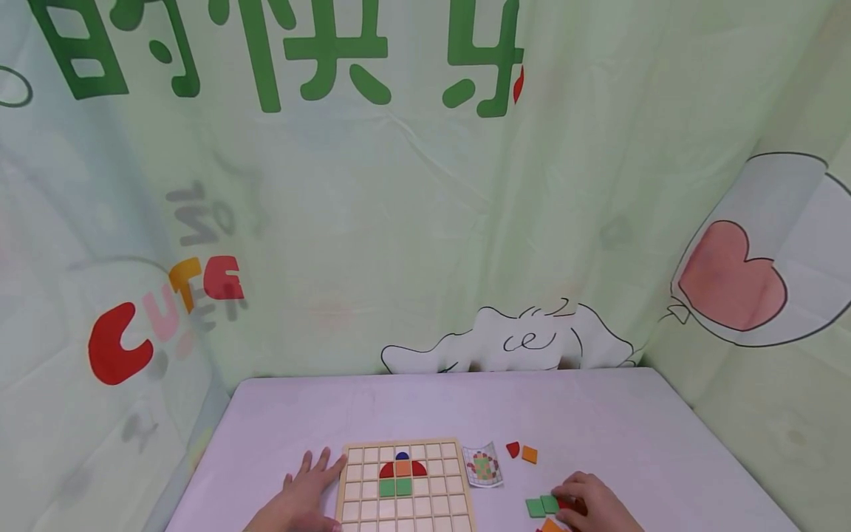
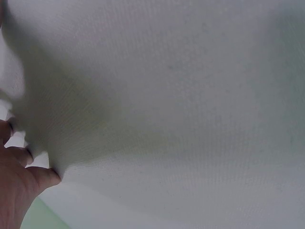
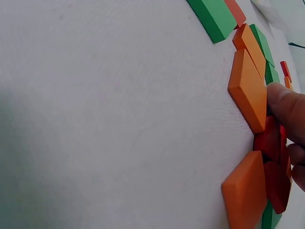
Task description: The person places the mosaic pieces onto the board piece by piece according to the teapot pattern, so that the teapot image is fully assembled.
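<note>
My left hand point(image 1: 302, 496) rests at the left edge of a wooden grid board point(image 1: 370, 510), its fingers spread. On the board lie a blue rounded tile point(image 1: 402, 456), an orange square tile point(image 1: 402, 468), red quarter-round tiles point(image 1: 419, 468) on both sides of it, and two green square tiles point(image 1: 403, 486). My right hand point(image 1: 595, 506) reaches down among loose tiles, fingers bent. Green tiles point(image 1: 535, 507) lie beside its fingertips. In the right wrist view its thumb point(image 3: 281, 102) touches the cluster next to an orange tile point(image 3: 250, 90); whether it pinches one is hidden.
A printed pattern card point(image 1: 484, 465) lies at the board's right side. Beyond it are a loose red quarter-round piece point(image 1: 513, 449) and an orange square piece point(image 1: 529, 454). Pale cloth covers the table point(image 1: 452, 406), and a printed curtain point(image 1: 319, 222) hangs behind.
</note>
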`<state>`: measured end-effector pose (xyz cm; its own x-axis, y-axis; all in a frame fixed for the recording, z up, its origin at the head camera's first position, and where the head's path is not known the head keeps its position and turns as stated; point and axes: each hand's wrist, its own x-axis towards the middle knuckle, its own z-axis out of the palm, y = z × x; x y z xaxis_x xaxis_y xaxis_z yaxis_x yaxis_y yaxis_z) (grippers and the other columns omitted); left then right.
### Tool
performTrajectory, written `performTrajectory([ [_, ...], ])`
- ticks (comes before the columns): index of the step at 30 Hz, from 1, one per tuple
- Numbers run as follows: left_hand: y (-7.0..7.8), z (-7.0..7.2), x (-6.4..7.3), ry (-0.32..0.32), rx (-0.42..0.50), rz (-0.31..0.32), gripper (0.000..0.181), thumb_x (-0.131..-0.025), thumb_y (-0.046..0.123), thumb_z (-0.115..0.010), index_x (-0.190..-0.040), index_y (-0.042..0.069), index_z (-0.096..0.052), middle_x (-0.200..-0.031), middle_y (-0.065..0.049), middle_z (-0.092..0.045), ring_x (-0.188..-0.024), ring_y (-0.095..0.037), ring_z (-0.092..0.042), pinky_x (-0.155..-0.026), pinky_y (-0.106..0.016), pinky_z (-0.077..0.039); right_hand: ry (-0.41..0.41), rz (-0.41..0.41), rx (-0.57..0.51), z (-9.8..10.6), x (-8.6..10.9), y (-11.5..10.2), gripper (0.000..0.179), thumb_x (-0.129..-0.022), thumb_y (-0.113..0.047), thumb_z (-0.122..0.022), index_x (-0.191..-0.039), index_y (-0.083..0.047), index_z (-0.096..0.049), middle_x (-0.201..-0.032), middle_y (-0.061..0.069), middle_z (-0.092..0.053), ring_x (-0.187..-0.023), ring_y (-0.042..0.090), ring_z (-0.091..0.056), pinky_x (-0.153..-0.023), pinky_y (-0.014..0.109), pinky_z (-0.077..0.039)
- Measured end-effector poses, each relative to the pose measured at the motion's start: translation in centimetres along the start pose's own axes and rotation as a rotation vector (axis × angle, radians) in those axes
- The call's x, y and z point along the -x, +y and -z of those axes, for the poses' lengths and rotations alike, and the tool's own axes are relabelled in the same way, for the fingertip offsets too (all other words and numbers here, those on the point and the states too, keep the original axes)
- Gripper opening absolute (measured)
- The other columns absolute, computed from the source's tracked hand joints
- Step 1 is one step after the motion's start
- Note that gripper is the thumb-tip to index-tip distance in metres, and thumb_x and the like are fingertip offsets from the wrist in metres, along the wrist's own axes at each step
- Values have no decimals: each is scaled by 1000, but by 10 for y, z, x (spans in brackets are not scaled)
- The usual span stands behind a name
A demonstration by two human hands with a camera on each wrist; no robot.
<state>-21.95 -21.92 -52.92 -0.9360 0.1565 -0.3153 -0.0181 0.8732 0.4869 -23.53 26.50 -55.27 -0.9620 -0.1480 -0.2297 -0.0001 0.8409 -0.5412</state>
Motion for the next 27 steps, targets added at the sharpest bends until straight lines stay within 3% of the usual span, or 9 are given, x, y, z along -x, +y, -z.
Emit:
performTrajectory([
  [16, -1, 0, 1, 14, -18, -28, 106, -62, 27, -97, -153, 9, -46, -163, -30, -30, -150, -62, -13, -109, -85, -17, 24, -60, -67, 2, 0, -6, 29, -81, -13, -84, -107, -1, -76, -89, -1, -63, -78, 16, -51, -72, 25, -53],
  [27, -6, -2, -3, 3, -10, -21, 109, -61, 30, -97, -154, 9, -44, -164, -30, -28, -150, -62, -11, -109, -85, -15, 49, -42, -50, 11, -1, -25, 25, -84, -16, -82, -105, -4, -77, -96, -1, -67, -87, 16, -57, -85, 41, -60],
])
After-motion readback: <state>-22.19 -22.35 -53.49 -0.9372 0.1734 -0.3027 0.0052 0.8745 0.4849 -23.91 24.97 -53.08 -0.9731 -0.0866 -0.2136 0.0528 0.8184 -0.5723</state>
